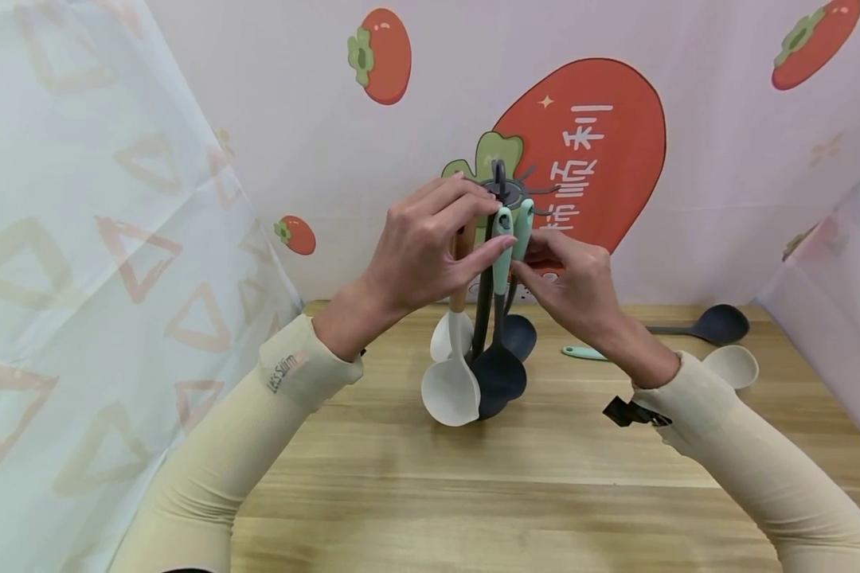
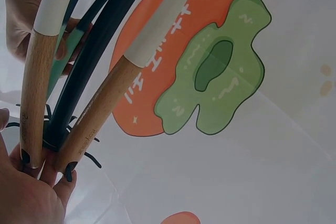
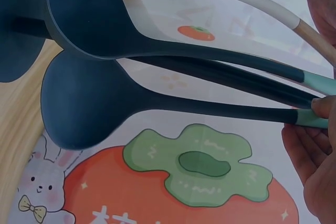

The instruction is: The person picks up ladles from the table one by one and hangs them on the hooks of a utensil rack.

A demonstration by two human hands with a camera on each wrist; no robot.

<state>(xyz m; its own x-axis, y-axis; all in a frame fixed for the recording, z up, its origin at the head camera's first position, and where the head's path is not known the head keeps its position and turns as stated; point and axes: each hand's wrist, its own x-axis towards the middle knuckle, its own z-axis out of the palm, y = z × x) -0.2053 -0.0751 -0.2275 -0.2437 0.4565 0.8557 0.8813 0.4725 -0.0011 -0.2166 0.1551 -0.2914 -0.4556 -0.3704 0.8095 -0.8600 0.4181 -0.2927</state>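
A dark utensil rack (image 1: 483,306) stands on the table, with a ring of hooks (image 1: 512,191) at its top. My left hand (image 1: 430,239) holds this top, its thumb across the mint handle of a hanging dark ladle (image 1: 500,374). Close behind, my right hand (image 1: 576,270) pinches the mint handle of a second dark ladle (image 3: 79,103), its handle end up by the hooks. A white ladle (image 1: 451,394) and another white utensil (image 1: 442,338) hang on the left side. Their wooden handles (image 2: 100,108) show in the left wrist view, in front of my left fingers.
On the table's right side lie another dark ladle (image 1: 720,325) and a pale-headed utensil (image 1: 734,366), the latter partly behind my right sleeve. A mint handle (image 1: 583,352) pokes out left of my right forearm. A printed cloth (image 1: 294,103) rises behind the table.
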